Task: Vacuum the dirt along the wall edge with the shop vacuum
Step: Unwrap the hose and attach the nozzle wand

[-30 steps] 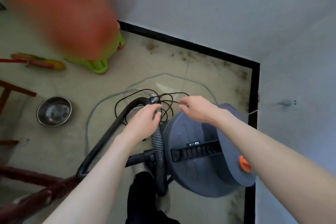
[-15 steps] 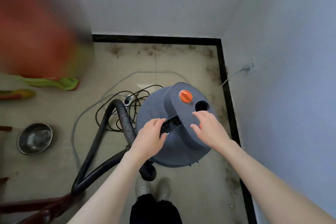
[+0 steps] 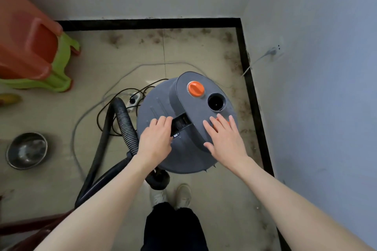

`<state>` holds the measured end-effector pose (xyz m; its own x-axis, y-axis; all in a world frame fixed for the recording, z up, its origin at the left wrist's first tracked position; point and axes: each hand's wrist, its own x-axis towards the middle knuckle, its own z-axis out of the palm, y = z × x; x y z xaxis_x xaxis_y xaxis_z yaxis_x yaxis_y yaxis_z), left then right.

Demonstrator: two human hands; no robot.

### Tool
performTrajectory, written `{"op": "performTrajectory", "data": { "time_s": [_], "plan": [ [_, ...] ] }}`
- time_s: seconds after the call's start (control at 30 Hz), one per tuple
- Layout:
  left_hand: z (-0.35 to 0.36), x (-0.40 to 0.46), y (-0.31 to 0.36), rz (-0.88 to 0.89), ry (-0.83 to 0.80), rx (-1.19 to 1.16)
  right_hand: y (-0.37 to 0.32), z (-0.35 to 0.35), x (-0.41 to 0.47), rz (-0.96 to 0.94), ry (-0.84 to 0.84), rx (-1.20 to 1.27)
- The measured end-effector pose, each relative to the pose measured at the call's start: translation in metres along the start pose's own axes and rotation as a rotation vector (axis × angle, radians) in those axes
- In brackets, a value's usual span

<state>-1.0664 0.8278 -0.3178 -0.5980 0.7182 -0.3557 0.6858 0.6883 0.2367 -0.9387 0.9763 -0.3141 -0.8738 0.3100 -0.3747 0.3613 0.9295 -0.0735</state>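
Left hand [image 3: 156, 140] grips the shop vacuum [image 3: 163, 108] carry handle [image 3: 180, 122]; right hand [image 3: 225, 138] rests flat, fingers straight, on its lid.

Vacuum [image 3: 163, 108] body dark grey, orange knob [image 3: 195, 89] on top, black round port [image 3: 216, 102] beside it, second orange patch [image 3: 226, 122] partly under the right hand's fingers [image 3: 219, 126]. Hose [image 3: 125, 126] black, ribbed. Cord [image 3: 106, 112] black; a second cable [image 3: 77, 128] pale grey. Floor [image 3: 102, 63] beige tile with dark brown dirt [image 3: 232, 55] speckled along the edges. Skirting [image 3: 151, 24] black. Walls [image 3: 316, 67] white-grey. Stool [image 3: 26, 45] orange over lime green. Bowl [image 3: 26, 150] bare steel. Trousers [image 3: 173, 228] black, shoes [image 3: 183, 195] off-white.
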Motion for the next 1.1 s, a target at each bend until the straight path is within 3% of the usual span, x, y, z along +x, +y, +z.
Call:
{"op": "performTrajectory", "data": {
  "time_s": [0.53, 0.63, 0.7, 0.8, 0.93, 1.0, 1.1],
  "plan": [
    [0.008, -0.042, -0.042, -0.099, 0.008, -0.050, -0.058, -0.001, -0.001, -0.025, 0.039, 0.086],
    [0.006, -0.048, -0.060, -0.067, -0.009, -0.236, -0.074, -0.006, 0.011, -0.020, 0.095, 0.139],
    [0.007, -0.054, -0.079, -0.094, 0.074, -0.403, -0.091, -0.015, 0.022, -0.054, 0.042, 0.166],
    [0.006, -0.062, -0.113, -0.320, 0.220, -0.531, -0.109, -0.020, 0.036, -0.151, -0.109, 0.173],
    [0.010, -0.058, -0.146, -0.717, 0.014, -0.779, -0.125, -0.021, 0.040, -0.097, -0.203, 0.231],
    [0.020, -0.048, -0.158, -0.799, -0.079, -0.982, -0.132, -0.020, 0.043, -0.057, -0.192, 0.218],
    [0.033, -0.039, -0.170, -0.859, -0.096, -1.061, -0.142, -0.019, 0.043, -0.013, -0.202, 0.200]
  ]
}}
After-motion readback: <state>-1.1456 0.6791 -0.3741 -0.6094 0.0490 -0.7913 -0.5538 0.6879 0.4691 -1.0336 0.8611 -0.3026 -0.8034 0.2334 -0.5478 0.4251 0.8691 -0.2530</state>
